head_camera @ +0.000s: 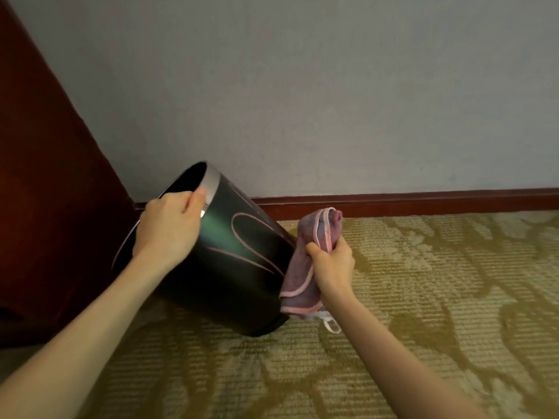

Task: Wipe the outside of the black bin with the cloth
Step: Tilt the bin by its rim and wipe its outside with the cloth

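Note:
The black bin (233, 267) with a silver rim is tilted toward the left, its base on the carpet. My left hand (169, 228) grips its rim, thumb on the silver band. My right hand (331, 264) is closed around a bunched purple cloth (305, 267) with a pink edge. The cloth hangs against the bin's right side near the base. A white loop tag dangles from the cloth's lower end. The glossy side of the bin reflects the cloth's pink edge.
Dark red-brown wooden furniture (45, 207) stands at the left, right behind the bin. A grey wall (332, 101) with a dark red skirting board (408, 201) runs along the back. Patterned beige carpet (423, 328) covers the floor to the right and front.

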Action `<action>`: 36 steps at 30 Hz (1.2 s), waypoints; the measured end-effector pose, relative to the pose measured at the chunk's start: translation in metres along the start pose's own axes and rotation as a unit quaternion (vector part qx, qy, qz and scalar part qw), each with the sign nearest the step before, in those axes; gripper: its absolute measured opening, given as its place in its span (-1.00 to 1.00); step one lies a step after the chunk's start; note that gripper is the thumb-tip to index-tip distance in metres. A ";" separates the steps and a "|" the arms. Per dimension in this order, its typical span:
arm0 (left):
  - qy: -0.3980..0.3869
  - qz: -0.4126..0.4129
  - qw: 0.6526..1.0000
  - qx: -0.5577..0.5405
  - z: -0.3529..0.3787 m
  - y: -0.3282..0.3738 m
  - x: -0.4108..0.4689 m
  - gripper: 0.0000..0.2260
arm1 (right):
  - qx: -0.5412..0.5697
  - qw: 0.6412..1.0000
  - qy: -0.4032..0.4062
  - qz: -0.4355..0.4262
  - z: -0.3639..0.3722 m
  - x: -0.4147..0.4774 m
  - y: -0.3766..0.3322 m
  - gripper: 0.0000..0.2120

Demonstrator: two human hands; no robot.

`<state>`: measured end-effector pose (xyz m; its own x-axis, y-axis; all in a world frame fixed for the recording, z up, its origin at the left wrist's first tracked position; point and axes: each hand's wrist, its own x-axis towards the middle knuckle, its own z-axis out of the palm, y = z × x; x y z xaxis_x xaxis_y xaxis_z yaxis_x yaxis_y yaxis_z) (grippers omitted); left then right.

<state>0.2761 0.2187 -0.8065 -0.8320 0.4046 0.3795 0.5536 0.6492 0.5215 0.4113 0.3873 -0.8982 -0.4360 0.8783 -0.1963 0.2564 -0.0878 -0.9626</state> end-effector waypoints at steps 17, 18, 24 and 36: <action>0.085 -0.120 0.989 0.018 -0.018 -0.069 0.020 -0.48 | -0.089 0.995 0.010 -0.051 0.055 -0.008 -0.020 -0.76; 0.084 -0.125 0.988 0.021 -0.018 -0.071 0.021 -0.46 | -0.098 0.994 0.008 -0.050 0.057 -0.010 -0.024 -0.75; 0.088 -0.127 0.988 0.006 -0.019 -0.082 0.026 -0.48 | -0.066 0.992 -0.063 -0.091 0.073 -0.056 -0.023 -0.70; 0.057 -0.023 0.998 0.015 -0.018 -0.075 0.024 -0.53 | -0.187 0.975 -0.011 -0.116 0.080 0.004 -0.042 -0.72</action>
<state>0.2148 0.1682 -0.8232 -0.8461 0.2990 0.4413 0.5124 0.6847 0.5184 0.3295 0.3569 -0.8737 -0.5370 0.8435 0.0106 0.4439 0.2932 -0.8467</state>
